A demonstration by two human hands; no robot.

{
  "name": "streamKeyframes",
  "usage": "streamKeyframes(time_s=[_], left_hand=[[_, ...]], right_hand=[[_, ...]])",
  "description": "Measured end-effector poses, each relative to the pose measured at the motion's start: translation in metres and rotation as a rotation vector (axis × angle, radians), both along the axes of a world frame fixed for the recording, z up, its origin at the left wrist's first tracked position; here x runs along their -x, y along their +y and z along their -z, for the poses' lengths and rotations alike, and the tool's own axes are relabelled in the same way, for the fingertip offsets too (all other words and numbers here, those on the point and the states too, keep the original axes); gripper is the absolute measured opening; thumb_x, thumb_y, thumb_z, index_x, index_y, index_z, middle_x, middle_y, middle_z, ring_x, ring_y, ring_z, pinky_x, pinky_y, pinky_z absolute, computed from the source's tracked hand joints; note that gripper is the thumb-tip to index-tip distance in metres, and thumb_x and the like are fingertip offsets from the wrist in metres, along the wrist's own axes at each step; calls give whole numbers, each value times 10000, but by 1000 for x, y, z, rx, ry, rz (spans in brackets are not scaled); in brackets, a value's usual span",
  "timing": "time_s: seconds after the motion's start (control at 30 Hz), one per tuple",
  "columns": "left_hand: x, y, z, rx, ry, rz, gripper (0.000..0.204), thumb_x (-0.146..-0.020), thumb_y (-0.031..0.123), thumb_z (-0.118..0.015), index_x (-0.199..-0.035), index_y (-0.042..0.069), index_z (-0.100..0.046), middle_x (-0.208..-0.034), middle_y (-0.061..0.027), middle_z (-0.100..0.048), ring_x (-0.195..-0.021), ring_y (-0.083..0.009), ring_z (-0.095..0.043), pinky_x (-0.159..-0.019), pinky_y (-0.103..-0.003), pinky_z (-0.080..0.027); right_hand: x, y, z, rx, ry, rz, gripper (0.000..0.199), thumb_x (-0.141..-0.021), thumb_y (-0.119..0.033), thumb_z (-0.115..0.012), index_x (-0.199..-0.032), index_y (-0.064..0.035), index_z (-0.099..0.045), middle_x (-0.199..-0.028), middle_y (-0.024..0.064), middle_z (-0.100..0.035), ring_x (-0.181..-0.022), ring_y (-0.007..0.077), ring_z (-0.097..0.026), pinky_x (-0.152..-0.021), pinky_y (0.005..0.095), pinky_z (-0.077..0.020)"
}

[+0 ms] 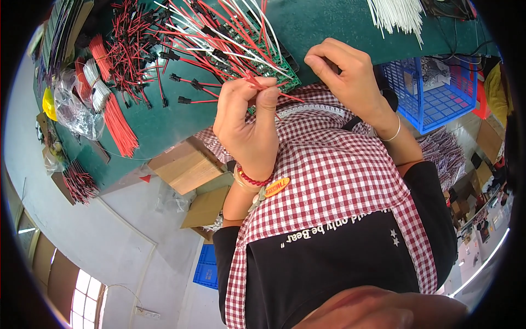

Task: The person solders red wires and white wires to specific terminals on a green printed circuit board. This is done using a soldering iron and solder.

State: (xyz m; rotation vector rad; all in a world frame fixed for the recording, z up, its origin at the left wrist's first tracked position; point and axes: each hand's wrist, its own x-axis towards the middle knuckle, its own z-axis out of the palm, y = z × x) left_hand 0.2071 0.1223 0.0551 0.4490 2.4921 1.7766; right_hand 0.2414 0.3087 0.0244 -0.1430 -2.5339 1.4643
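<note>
My left hand pinches a red wire between thumb and forefinger, at the table's near edge. Beside it on the right, my right hand is raised with thumb and forefinger curled together. Whatever sits at those fingertips, if anything, is too small to make out. Just beyond both hands lie green circuit boards, with many red and white wires fanning out over them. Black connectors end several of the red leads left of my left hand.
Red wires with black plugs heap up on the green table. Red wire bundles and a plastic bag lie at left. White wires lie far right. A blue crate and cardboard boxes stand below table level.
</note>
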Motion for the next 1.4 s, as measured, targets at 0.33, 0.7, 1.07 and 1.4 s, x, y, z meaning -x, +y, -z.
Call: streamKeyframes(time_s=[0.33,0.7,1.07,1.4], left_hand=[[8,13,0,-112,-127,-88,566,-832,-41,-703,-1358,-37,-495,-816,-43,-610,-696,-110,-597,-646,-247,-507],[72,-105,-78,159,133,-561,198,-967,88,-560,-1006,-73,-667,-805,-55,-658,-706,-128,-626,-641,-257,-495],[221,-302,19,1205,-55,-695,276,-825,290,-642,-959,76,-753,-990,-236,-695,-951,-406,-675,-836,-482,-542],[190,-274,22,1344,23,-595,291,-829,311,-712,-929,39,-734,-981,-193,-692,-911,-375,-680,-773,-484,-554]], right_hand=[[7,1,-9,-5,-51,26,86,-868,-78,-681,-888,2,-657,-740,88,-602,-586,202,-553,-541,315,-437],[118,87,18,-320,-68,164,445,-882,-333,-664,-1187,-11,-624,-1096,215,-621,-809,309,-633,-797,399,-510],[216,169,56,-301,-438,80,522,-774,-334,-768,-1089,56,-624,-977,165,-695,-850,237,-660,-757,340,-492],[133,145,-86,15,409,381,189,-923,-146,-690,-1077,-36,-699,-929,-7,-685,-808,72,-607,-684,205,-478]])
